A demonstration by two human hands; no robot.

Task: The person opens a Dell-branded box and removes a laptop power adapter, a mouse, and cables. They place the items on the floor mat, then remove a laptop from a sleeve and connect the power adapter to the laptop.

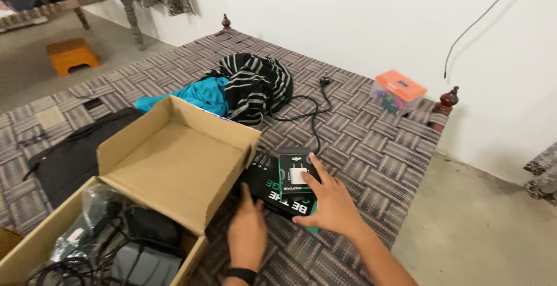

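Resting flat, your right hand (331, 202) spreads its fingers over the small black-and-green carton (297, 175) atop the larger black printed box (268, 184); your left hand (248, 225) touches that box's near edge, just right of the open brown cardboard box (168, 158).

Soft, even daylight is filling the room, brightest on the white wall (360, 13) at upper right; shadows are staying faint, darkest inside the cardboard box (151, 164) at lower left; wide-angle distortion is bending the edges, and the hands are blurring slightly
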